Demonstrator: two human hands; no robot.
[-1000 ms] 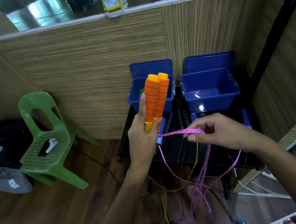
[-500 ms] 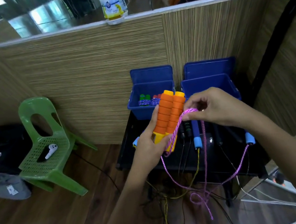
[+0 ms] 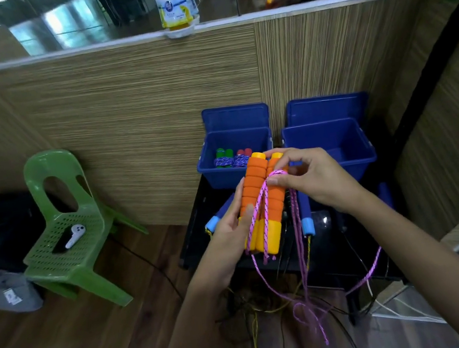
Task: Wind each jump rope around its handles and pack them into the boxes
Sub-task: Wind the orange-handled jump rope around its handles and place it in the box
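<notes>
My left hand point(image 3: 231, 233) grips a pair of orange foam handles point(image 3: 259, 196) with yellow ends, held upright side by side. My right hand point(image 3: 313, 178) pinches the pink rope point(image 3: 301, 252) and lays it across the upper part of the handles. Loose loops of that rope hang down toward the floor. Behind stand two blue boxes: the left box point(image 3: 216, 173) holds wound ropes with green and red handles, and in the right box point(image 3: 366, 152) I see nothing. More ropes with blue handles point(image 3: 305, 216) lie on the black table point(image 3: 199, 238).
A green plastic chair point(image 3: 63, 230) with a white controller on its seat stands to the left. A wood-grain partition rises behind the boxes, with a tissue pack on its ledge. Yellow cords and cables trail on the floor under the table.
The handles have come lower and closer to me, and my right hand has carried the pink rope up from beside them to lie across their upper part.
</notes>
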